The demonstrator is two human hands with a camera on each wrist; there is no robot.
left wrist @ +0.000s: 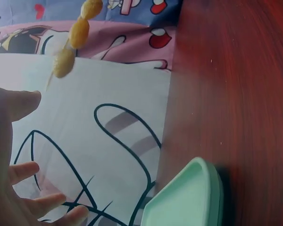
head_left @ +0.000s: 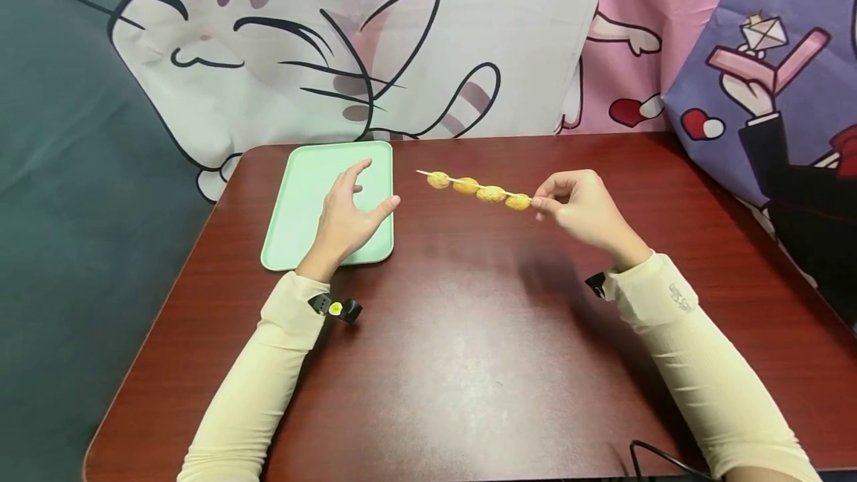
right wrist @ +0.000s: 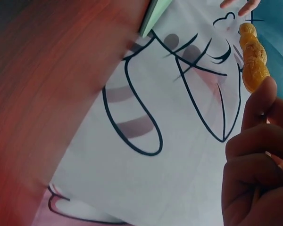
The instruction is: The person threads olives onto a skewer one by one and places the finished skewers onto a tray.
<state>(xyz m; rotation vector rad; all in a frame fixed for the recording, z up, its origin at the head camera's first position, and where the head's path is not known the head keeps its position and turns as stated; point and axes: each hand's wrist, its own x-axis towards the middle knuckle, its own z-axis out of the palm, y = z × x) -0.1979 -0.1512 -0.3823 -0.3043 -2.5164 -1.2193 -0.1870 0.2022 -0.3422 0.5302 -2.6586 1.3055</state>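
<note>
A skewer threaded with several yellow, rough-skinned balls is held above the table by my right hand, which pinches its right end between thumb and fingers. The bare pointed tip faces left, toward my left hand. That hand hovers over the pale green tray, thumb and fingers spread apart, with nothing in it. In the left wrist view the balls hang beyond the thumb, apart from it. The right wrist view shows the thumb and curled fingers around the stick's near end, below the last ball.
The reddish-brown wooden table spreads below both arms. Behind it hangs a cloth printed with a cartoon cat, with pink and purple printed cloth at the right. A black cable lies at the front edge.
</note>
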